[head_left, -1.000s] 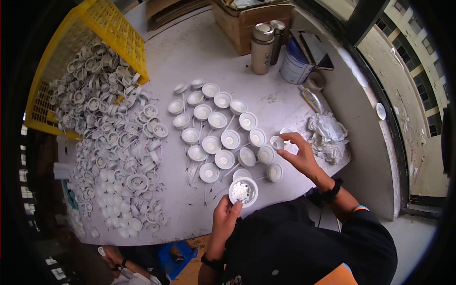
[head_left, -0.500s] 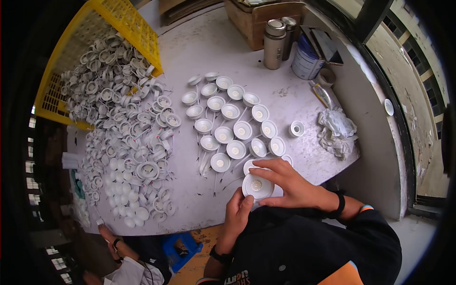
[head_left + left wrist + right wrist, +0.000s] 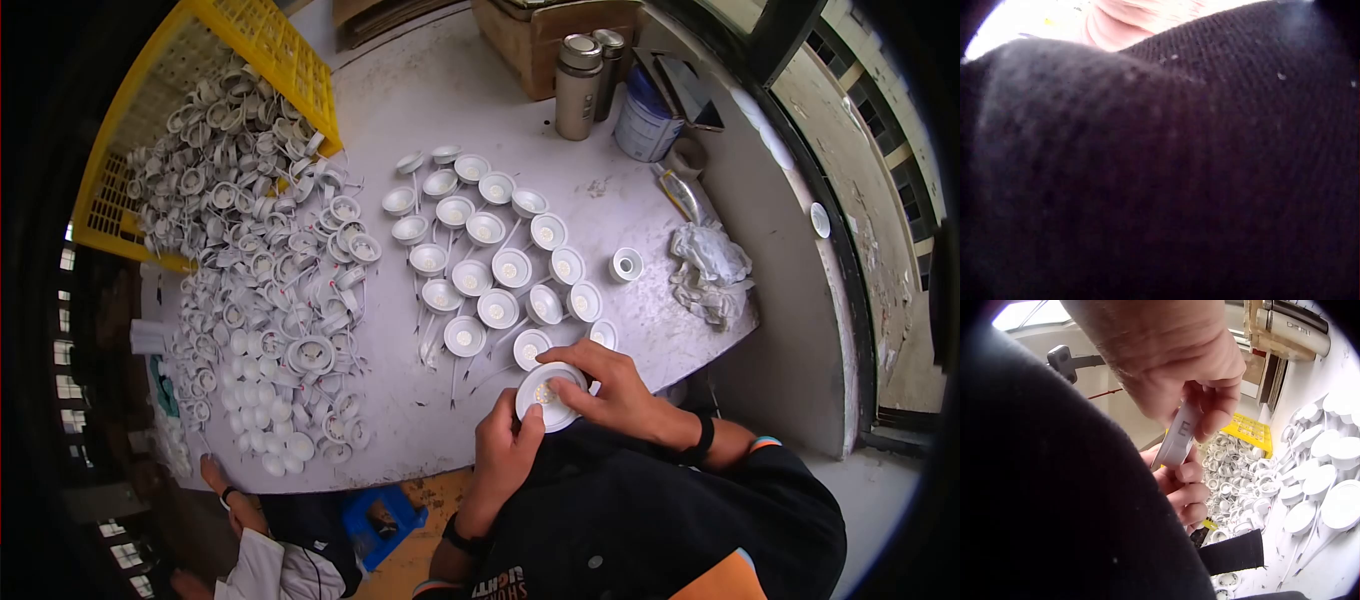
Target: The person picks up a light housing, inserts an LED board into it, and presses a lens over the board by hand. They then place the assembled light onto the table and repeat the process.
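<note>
The lamp housing point(image 3: 550, 385) you hold looks like smooth plastic; your bench point(image 3: 370, 150) looks matt and smudged. By its left edge, the crate point(image 3: 290, 70) is plastic; toward the far edge, the flask point(image 3: 577, 92) looks satiny metal, the box point(image 3: 545, 50) matt cardboard. Your dark cloth point(image 3: 1172, 137) is ribbed.

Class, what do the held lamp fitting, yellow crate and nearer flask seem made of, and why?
Lamp fitting: smooth, satin white, probably plastic, though painted metal is possible. Crate: likely moulded plastic, uniformly yellow lattice. Flask: apparently metal; beige sheen, silvery lid.
</note>
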Motion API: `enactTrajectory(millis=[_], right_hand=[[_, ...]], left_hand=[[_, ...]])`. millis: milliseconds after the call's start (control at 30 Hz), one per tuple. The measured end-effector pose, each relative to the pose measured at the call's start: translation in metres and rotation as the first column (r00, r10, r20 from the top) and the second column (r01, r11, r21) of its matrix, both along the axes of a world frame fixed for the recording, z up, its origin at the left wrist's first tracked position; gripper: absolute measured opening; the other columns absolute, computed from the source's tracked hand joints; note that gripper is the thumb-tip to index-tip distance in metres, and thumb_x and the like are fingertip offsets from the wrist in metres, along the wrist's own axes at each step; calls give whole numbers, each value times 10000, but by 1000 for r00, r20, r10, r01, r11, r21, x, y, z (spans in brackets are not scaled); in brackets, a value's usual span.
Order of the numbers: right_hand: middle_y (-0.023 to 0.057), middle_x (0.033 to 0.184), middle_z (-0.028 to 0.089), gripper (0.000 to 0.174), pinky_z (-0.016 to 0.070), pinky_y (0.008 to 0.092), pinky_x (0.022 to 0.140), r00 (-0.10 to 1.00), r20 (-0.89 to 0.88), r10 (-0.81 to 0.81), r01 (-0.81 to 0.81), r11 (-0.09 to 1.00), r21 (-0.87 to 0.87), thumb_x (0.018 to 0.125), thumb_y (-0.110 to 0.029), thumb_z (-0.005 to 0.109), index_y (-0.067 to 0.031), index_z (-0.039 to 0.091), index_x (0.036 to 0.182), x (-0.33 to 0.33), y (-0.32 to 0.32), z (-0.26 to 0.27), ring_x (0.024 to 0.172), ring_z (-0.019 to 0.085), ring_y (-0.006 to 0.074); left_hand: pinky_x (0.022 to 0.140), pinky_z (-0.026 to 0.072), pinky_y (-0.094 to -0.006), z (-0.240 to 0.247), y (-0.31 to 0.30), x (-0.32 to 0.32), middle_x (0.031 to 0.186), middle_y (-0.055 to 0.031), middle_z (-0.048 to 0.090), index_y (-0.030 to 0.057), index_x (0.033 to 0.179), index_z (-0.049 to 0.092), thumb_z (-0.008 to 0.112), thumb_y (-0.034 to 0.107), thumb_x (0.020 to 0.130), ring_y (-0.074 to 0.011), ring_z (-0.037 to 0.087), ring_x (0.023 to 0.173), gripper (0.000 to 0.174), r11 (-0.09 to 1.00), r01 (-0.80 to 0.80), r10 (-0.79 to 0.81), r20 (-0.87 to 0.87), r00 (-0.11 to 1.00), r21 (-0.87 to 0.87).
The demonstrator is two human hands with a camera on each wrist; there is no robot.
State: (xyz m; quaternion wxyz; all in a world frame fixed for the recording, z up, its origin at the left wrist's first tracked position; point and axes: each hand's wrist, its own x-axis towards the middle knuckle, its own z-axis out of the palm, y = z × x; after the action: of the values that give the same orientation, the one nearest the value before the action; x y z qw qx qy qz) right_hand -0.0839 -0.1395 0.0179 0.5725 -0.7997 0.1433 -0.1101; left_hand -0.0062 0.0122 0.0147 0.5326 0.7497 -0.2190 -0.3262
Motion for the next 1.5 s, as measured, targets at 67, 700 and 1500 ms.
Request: enactTrajectory(millis=[67,700,1500], right_hand=[[119,862,572,295,458,310,602,1000,21,-8,7,1000,2,803,-115,571,-47,556,1090,0,2,-2,683,560,225],[129,904,590,354,436,282,538,998,41,-46,45,999,23,798,-113,592,-80,543,1146,5,13,-11,589,529,193],[59,893,590,389,445,218,511,981,-183,69,52,810,584,828,-48,538,-33,490,1214,9,8,-16,608,520,63]], left_hand=[[576,448,-336,-3,-2,1,702,-148,589,-17,891,522,516,194,863,-227,589,627,214,1000,-22,22,84,996,-3],[520,429,-409,-8,-11,10,638,-178,559,22,749,515,558,226,838,-374,573,608,227,987,-83,30,356,934,135],[618,422,-268,-15,10,17,804,-79,579,-18,1012,516,495,254,906,-117,509,704,293,996,9,-24,-161,987,-94]])
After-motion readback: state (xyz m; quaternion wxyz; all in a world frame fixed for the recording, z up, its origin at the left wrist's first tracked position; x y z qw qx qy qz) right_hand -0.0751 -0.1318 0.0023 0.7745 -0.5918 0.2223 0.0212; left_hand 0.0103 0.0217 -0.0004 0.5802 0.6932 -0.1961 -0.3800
